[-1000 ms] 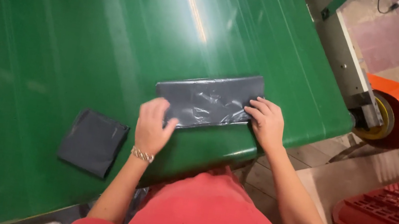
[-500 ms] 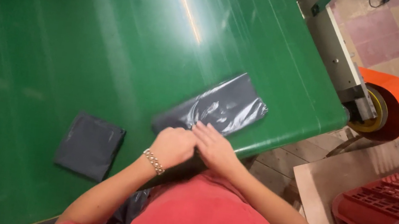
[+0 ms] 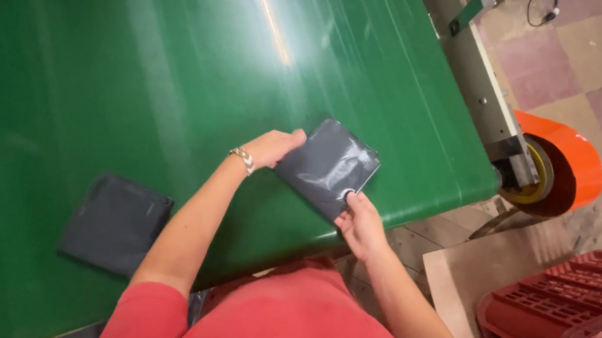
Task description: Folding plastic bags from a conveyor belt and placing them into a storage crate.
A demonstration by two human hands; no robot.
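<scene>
You are pinching the folded dark plastic bag (image 3: 327,167) with both hands, left grip (image 3: 272,148) on its left edge, right grip (image 3: 359,223) at its near corner, over the green table (image 3: 134,43).

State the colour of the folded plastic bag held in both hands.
Dark grey, glossy, seen in the head view: folded plastic bag held between left hand and right hand.

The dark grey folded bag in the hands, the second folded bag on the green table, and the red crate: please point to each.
Held folded bag (image 3: 327,167), head view, middle of its top face.
Second folded bag (image 3: 117,222), head view, its centre.
Red crate (image 3: 550,313), head view, slatted rim.
</scene>
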